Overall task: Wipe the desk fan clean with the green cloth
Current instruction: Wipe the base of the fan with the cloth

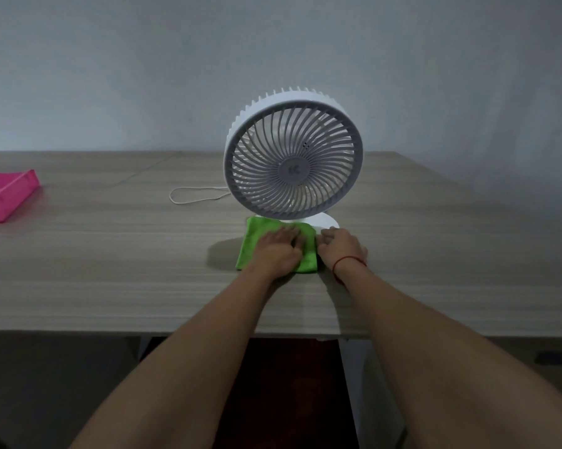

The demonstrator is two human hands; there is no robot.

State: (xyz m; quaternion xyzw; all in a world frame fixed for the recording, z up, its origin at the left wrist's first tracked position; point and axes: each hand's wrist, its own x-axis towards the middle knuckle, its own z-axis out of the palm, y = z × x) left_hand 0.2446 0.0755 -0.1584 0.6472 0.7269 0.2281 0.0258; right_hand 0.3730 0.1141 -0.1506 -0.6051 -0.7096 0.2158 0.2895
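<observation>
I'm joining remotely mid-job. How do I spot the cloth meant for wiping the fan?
Find the white desk fan standing mid-table. At the foot of it, flat on the wooden table, lies the green cloth, with the left hand pressed on it. It is the only bright green thing; the pink item sits far left.

A wood-grain counter (111,270) spans the view, backed by a plain grey wall (143,59). At nine o'clock on it, cut by the frame's edge, lies a bright pink tray-like object (6,196). Near the centre, at about eleven o'clock, a thin white cord (195,195) lies looped flat on the surface. Below the front edge, at six o'clock, dark red floor (289,384) shows.
</observation>
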